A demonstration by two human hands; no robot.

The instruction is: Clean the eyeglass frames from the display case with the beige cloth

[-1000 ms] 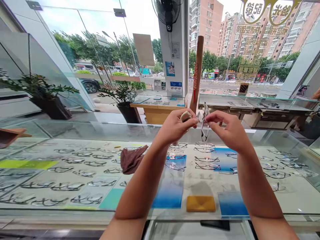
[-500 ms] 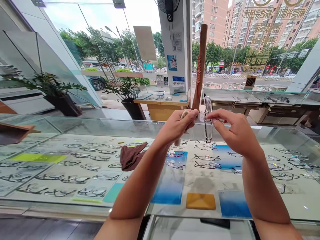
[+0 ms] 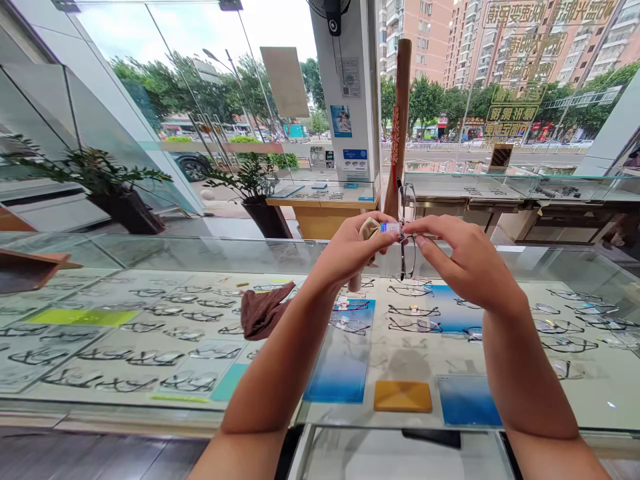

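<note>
L hand (image 3: pixel 350 252) closed round a beige cloth (image 3: pixel 370 228), thumb & forefinger pinching a small tag (image 3: pixel 390 228) on the glasses (image 3: pixel 407 261). R hand (image 3: pixel 463 263) pinches the frame from the other side, fingertips close to the L ones. Glasses held upright, ctr of frame, above the glass counter (image 3: pixel 150 257). Left of ctr, lower: brown cloth (image 3: pixel 263 310) on the glass. Lower ctr: yellow pad (image 3: pixel 403 395) btw blue mats (image 3: pixel 337 367). Display specs (image 3: pixel 125 333) in rows, lower left. Wooden post (image 3: pixel 401 120) upper ctr, behind hands; potted plant (image 3: pixel 100 177) upper left
</note>
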